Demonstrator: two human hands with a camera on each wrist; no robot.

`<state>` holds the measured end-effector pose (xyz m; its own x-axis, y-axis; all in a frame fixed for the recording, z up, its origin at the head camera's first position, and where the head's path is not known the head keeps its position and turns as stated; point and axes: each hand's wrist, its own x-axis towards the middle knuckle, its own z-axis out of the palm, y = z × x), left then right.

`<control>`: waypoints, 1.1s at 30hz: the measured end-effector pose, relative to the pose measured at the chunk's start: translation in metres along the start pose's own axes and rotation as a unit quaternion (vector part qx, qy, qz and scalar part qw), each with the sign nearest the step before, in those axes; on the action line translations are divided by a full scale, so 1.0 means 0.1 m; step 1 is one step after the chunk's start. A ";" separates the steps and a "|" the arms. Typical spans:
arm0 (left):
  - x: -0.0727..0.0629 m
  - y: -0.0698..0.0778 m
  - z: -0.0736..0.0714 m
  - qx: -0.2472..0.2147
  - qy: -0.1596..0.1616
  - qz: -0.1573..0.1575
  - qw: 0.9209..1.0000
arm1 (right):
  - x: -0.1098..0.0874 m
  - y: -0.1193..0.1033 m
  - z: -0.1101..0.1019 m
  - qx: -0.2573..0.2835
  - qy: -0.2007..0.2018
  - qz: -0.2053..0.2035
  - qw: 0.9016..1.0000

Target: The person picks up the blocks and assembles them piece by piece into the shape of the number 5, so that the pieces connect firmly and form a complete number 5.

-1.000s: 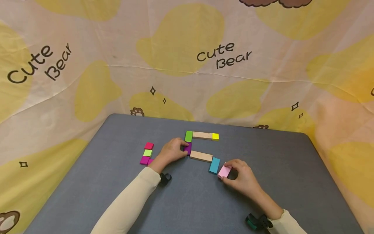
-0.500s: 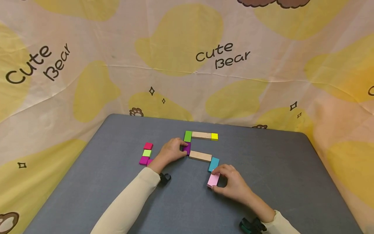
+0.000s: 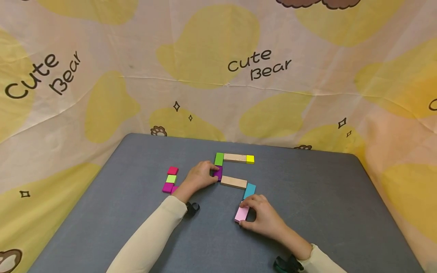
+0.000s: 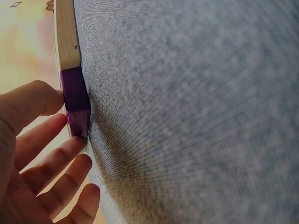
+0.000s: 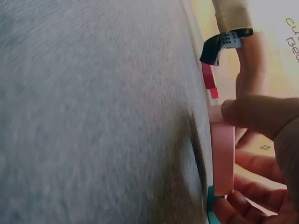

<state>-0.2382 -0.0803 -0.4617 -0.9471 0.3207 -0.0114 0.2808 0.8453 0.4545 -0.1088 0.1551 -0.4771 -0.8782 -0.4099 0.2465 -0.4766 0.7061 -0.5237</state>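
Note:
In the head view my left hand holds a purple block with thumb and finger at its ends; the left wrist view shows its other fingers spread loosely. A green block adjoins the purple one at the far end, and a plain wooden block meets its near right side. From there a blue block runs toward me. My right hand pinches a pink block lengthwise, close to the blue block's near end. Fingertips cover the spot between these two. A shadow lies beside the pink block.
Another wooden block with a yellow cube extends right from the green block. Left of my left wrist are a red block, a lime block and magenta blocks, one partly hidden. The grey table ends at a patterned cloth.
My right hand has carried the pink block leftward and nearer to me, from right of the blue block to its near end, turning it slightly. My left hand stays on the purple block.

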 end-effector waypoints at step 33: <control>-0.07 0.04 -0.01 0.017 0.035 0.006 0.999 | 0.01 -0.03 0.00 -0.091 0.009 -0.014 0.996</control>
<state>-0.2310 -0.0792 -0.4593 -0.9522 0.3003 0.0566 0.2954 0.8567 0.4229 -0.1085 0.1529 -0.4755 -0.8641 -0.4216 0.2749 -0.4991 0.7880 -0.3605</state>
